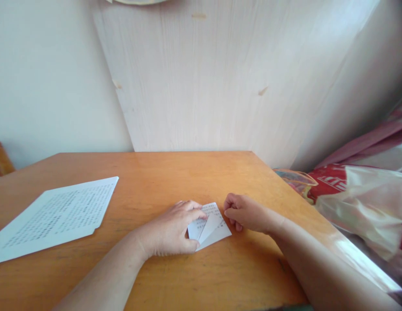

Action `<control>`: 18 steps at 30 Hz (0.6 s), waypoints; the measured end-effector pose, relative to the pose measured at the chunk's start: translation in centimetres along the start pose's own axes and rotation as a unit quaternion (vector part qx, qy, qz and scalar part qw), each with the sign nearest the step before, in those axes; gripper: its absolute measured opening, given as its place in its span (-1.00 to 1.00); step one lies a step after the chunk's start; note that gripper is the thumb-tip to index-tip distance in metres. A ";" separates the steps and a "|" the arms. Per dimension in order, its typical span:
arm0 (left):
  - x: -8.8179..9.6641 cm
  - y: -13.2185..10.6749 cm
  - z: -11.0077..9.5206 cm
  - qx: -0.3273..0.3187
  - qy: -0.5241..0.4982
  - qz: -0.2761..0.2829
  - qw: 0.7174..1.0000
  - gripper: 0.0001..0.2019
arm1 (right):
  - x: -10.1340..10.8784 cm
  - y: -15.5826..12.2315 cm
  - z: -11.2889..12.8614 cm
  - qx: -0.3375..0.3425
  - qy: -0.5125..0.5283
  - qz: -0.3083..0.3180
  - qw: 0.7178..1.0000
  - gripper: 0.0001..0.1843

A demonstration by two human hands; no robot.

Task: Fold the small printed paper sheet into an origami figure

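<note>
A small folded sheet of paper (217, 237) with printed characters lies on the wooden table, a diagonal flap crossing its top. My left hand (175, 226) holds it down from the left, thumb at the near corner and fingers curved over the printed part, covering its left side. Just beyond the paper's right edge, my right hand (241, 211) rests closed, its fingers curled in and the thumb against them. A slight gap separates this hand from the paper, and nothing shows in its fingers.
On the left of the table (175, 172) lies a stack of printed sheets (61, 214). A pale wooden panel (201, 86) and a wall stand behind the far edge. To the right, beyond the table, are a red printed bag (329, 179) and whitish plastic (369, 203).
</note>
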State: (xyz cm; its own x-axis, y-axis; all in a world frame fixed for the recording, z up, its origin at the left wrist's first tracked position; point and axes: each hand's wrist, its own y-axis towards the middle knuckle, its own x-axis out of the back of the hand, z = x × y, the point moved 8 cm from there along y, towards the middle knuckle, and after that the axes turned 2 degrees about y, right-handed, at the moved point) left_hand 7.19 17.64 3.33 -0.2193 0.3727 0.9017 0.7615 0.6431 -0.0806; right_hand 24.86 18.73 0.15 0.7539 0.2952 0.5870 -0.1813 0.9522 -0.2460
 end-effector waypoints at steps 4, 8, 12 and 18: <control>0.3 0.0 0.2 0.027 0.035 -0.009 0.999 -0.35 | 0.8 0.2 0.3 0.032 -0.051 -0.058 0.997 -0.96; 0.4 0.0 0.7 0.067 0.074 -0.026 0.995 -0.29 | 1.8 -0.6 2.3 0.124 -0.122 -0.171 0.970 -0.92; 0.4 -0.1 0.6 0.085 0.073 -0.054 0.992 -0.34 | 0.5 -2.4 4.9 0.222 -0.132 -0.173 0.951 -0.86; -0.2 0.0 -0.1 0.083 -0.019 -0.070 0.994 -0.58 | -2.5 -3.0 5.5 0.230 -0.270 -0.086 0.931 -0.78</control>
State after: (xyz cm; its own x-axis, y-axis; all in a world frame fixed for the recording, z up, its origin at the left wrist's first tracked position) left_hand 7.26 17.50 3.17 -0.3418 0.2953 0.8922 0.6112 0.7910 -0.0277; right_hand 20.04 15.63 3.71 0.3923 0.0135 0.9197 -0.4316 0.8857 0.1710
